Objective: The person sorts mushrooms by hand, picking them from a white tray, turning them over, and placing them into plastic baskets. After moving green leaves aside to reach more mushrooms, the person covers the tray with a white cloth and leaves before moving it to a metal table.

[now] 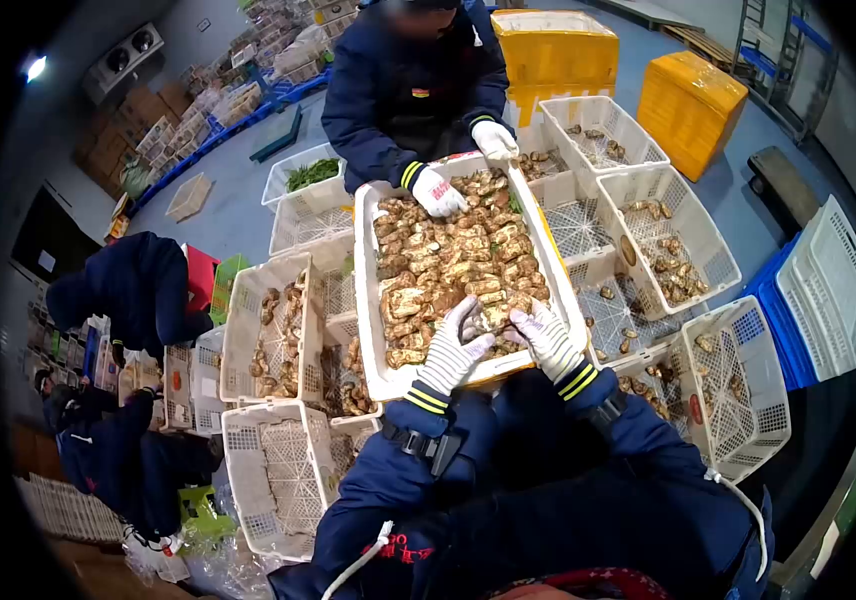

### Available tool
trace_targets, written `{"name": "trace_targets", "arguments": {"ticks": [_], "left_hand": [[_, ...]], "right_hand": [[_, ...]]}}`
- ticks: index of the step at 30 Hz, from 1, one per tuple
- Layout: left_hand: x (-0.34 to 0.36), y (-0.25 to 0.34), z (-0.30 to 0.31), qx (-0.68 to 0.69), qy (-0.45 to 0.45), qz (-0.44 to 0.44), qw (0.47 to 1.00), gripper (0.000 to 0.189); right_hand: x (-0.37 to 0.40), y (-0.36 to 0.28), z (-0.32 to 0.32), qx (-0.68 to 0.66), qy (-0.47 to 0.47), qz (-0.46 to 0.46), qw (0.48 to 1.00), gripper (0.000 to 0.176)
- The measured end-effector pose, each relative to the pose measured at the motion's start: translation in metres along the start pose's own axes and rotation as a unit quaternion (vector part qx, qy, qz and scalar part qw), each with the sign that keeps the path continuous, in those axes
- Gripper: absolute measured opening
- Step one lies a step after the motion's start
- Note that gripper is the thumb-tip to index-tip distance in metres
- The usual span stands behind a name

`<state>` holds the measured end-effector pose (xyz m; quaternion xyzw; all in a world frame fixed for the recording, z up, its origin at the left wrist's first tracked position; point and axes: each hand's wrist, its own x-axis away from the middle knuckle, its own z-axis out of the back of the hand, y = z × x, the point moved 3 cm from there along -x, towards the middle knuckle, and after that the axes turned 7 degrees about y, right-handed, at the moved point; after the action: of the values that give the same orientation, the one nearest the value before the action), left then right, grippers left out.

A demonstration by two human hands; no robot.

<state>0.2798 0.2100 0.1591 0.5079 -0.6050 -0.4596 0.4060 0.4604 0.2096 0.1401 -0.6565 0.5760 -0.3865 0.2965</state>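
left hand (451, 350), right hand (546, 338) pinch one pale-brown mushroom (485, 322) | long white plastic crate (366, 300) beneath: near full | white mesh baskets (748, 326) rightward: sparse | likely early

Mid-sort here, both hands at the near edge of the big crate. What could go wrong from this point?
1. Left hand and right hand meet on a pale piece right over the near rim of the crate; a loose grip could drop it outside.
2. The co-worker's gloved hand rests in the same crate, so reaches may collide.
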Motion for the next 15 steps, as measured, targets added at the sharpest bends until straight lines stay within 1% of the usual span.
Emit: {"name": "trace_targets", "arguments": {"ticks": [1,3,4,7,8,11,14,15], "left_hand": [[0.002,0.0,0.003,0.021,-0.005,-0.001,1.0,0.069],[0.003,-0.003,0.01,0.012,0.017,0.025,0.999,0.069],[0.006,-0.006,0.012,0.041,0.016,0.061,0.997,0.063],[0.012,-0.006,0.015,0.054,0.035,0.069,0.996,0.052],[0.01,-0.013,0.018,0.062,0.038,0.064,0.995,0.045],[0.013,-0.001,0.016,0.015,0.047,0.055,0.997,0.043],[0.01,-0.011,0.022,0.003,0.049,0.046,0.998,0.041],[0.01,-0.015,0.023,0.022,0.05,0.048,0.997,0.04]], "right_hand": [[0.0,0.001,0.0,0.026,-0.007,0.021,0.999,0.059],[0.001,-0.002,-0.004,0.073,-0.03,0.06,0.995,0.058],[0.003,-0.007,-0.009,0.094,-0.046,0.079,0.991,0.058],[0.007,-0.007,-0.015,0.082,-0.043,0.093,0.991,0.056],[0.008,-0.008,-0.016,0.072,-0.046,0.09,0.992,0.056],[0.008,-0.008,-0.017,0.062,-0.052,0.091,0.993,0.056],[0.003,0.0,-0.009,0.09,-0.035,0.075,0.992,0.058],[-0.001,0.008,-0.004,0.071,-0.029,0.065,0.995,0.058]]}}
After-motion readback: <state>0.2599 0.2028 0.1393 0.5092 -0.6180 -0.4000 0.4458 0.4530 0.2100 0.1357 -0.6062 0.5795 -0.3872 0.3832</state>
